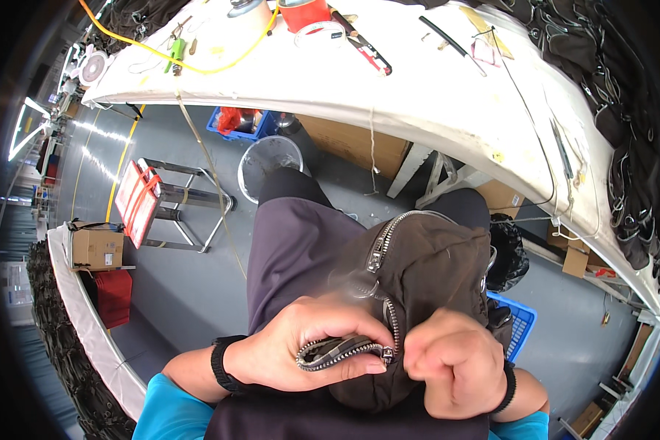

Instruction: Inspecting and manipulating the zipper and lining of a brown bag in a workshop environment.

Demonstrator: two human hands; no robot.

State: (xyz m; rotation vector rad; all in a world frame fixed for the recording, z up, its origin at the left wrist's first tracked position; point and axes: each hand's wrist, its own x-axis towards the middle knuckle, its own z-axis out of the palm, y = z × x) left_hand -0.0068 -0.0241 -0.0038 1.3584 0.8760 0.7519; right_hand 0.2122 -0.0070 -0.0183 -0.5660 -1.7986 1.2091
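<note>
A dark brown fabric bag with metal zippers lies across my lap. My left hand pinches a folded, zipper-edged part of the bag between thumb and fingers. A metal zipper slider sits right at the thumb tip. Close beside it, my right hand is closed in a fist against the bag, slightly blurred. Whatever its fingers grip is hidden. Higher up, a second zipper curves along the bag's top, its slider showing.
Ahead stands a white-covered table with a red container, a yellow cable and tools. Dark bags pile at its right. Below are a clear bin, a blue crate and, leftward, a stool.
</note>
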